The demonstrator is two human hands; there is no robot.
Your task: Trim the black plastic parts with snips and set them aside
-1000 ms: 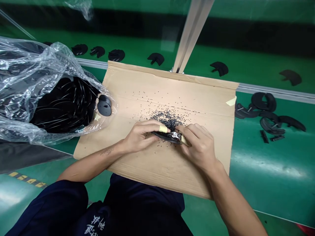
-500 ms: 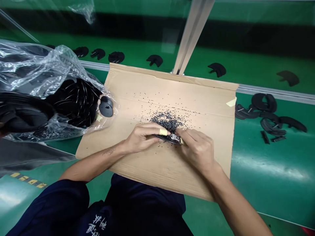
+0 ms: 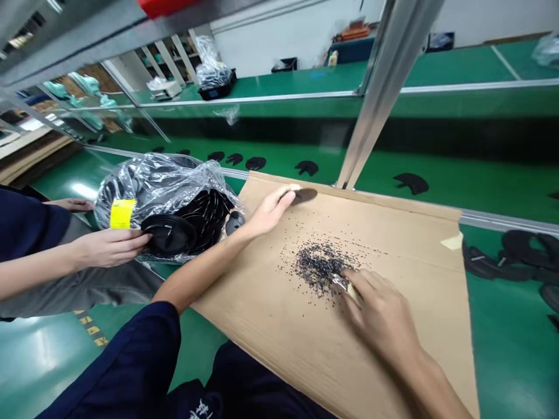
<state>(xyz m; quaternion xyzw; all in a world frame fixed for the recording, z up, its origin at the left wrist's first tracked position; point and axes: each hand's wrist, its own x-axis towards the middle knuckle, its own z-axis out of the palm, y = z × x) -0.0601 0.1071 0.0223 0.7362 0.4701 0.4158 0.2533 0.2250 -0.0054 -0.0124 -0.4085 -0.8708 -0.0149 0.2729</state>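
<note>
cardboard sheet [image 3: 271, 326] mid frame: left hand [image 3: 268, 210] pinches black disc [image 3: 304, 195] by its edge, could slip; right hand [image 3: 382, 308] closed on metal cutter [image 3: 339, 282], may scatter shavings [image 3: 317, 265].

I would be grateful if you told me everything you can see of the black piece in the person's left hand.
The black piece is small, flat and rounded, matt, plastic or rubber by its look. Seen nearly edge-on and about level, it shows no cut-outs. The left hand pinches one edge, arm outstretched. It sits at the far edge of the cardboard sheet; whether it touches the cardboard cannot be told. The right hand, shut on a metal tool, is apart from it.
</note>
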